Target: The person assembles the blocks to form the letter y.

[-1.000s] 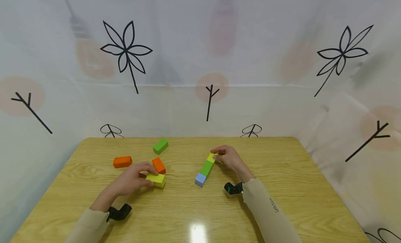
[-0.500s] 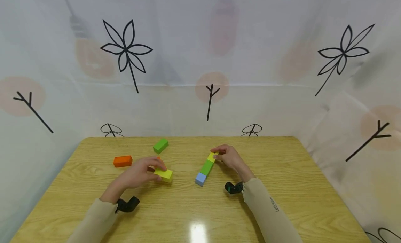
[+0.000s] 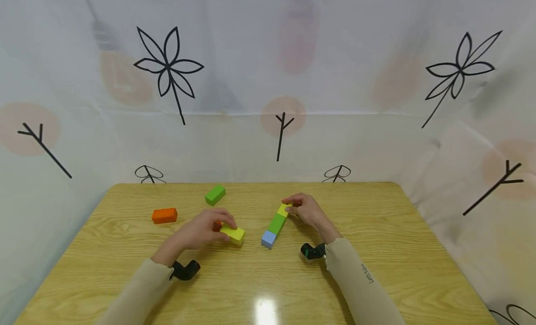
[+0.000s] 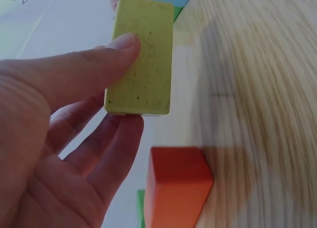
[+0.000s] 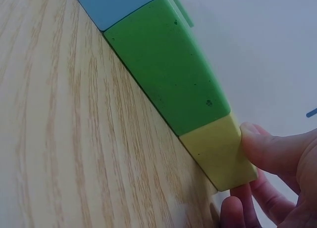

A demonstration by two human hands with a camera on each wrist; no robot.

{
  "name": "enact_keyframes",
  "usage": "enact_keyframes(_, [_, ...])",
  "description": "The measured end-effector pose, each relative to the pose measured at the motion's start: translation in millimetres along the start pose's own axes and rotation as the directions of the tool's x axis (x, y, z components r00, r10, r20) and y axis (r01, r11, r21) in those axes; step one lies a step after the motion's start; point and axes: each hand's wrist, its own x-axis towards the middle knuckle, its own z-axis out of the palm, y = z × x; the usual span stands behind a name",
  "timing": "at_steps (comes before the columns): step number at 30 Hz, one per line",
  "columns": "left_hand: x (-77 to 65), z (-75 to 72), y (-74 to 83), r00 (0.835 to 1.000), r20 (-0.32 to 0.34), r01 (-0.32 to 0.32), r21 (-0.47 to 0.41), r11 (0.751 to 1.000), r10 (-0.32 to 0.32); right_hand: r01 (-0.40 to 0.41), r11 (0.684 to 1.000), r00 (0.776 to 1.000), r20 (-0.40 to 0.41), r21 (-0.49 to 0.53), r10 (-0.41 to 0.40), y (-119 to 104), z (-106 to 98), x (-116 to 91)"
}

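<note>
Head view, lower center: oblong yellow block pinched by left hand — best held level — short yellow block by right hand.

3 blks end to end on wood-grain table, row running diag. from top L to lower R of view. Blue blk cut off by top edge; its end abuts green blk, thin dk seam betw. Green: longest visible face, few dk specks, biggest nr yellow end. Yellow blk abuts green's lower end, approx. flush. R hand pinches yellow: thumb on side, fingers at lower end. Thin green strip shows behind green blk, too little to ID. White backdrop at R, w/ short dk mark at edge.
</note>
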Motion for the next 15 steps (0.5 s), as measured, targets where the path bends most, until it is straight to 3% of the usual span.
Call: enact_keyframes(15, [35.2,18.0,7.6,0.996,0.083,0.026,0.088,0.996,-0.033,0.012,1.000,1.000,0.004,0.013,-0.012,1.8,-0.3,0.6])
